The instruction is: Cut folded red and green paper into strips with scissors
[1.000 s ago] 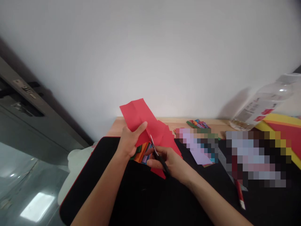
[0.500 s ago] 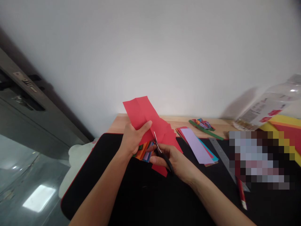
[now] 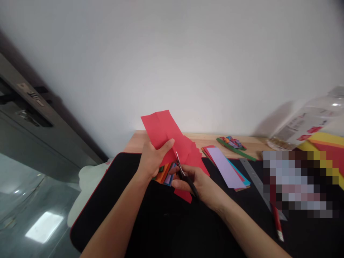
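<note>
My left hand (image 3: 154, 159) pinches a creased red paper sheet (image 3: 163, 129) and holds it up above the black mat (image 3: 115, 200). Black-handled scissors (image 3: 185, 175) are gripped in my right hand (image 3: 197, 184), their blades set into the lower edge of the red sheet. Under both hands lies a small pile of coloured paper pieces (image 3: 165, 175), partly hidden by my fingers.
A stack of paper strips with a lilac one on top (image 3: 225, 170) lies to the right, beside a metal ruler (image 3: 259, 186) and a red pen (image 3: 276, 222). Coloured scraps (image 3: 231, 142), a plastic bottle (image 3: 309, 122) and yellow and red sheets (image 3: 329, 150) sit further right.
The view shifted slightly, and the red sheet and both hands sit a little further right in the picture. The scissors stay in the red paper.
</note>
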The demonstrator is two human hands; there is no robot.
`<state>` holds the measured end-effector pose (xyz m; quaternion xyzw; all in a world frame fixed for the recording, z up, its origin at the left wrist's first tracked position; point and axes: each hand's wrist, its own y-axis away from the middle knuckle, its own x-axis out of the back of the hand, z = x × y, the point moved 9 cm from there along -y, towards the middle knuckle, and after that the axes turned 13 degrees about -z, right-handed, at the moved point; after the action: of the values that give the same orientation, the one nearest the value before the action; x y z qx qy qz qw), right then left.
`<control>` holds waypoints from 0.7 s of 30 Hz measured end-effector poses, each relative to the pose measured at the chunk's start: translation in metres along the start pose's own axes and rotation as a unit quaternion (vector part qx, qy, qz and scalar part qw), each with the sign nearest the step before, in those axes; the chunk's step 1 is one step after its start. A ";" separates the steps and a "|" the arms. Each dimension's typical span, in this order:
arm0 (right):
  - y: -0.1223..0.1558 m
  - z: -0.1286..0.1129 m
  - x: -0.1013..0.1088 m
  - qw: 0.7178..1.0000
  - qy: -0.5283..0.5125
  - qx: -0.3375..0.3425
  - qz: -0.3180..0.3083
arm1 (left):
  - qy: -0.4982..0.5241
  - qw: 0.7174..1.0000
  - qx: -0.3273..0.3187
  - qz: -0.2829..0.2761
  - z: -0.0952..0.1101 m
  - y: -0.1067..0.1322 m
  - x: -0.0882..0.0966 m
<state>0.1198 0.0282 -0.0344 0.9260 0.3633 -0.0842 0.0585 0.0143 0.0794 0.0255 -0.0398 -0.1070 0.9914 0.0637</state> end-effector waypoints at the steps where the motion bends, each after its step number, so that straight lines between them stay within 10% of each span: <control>1: 0.000 0.000 0.000 1.000 0.000 0.001 0.001 | -0.002 1.000 0.001 0.001 0.000 0.000 0.000; 21: 0.000 0.002 0.003 1.000 0.007 0.002 0.012 | 0.047 0.999 0.010 0.002 0.001 0.000 -0.003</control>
<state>0.1218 0.0297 -0.0365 0.9310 0.3523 -0.0781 0.0554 0.0170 0.0785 0.0262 -0.0863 -0.0943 0.9896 0.0666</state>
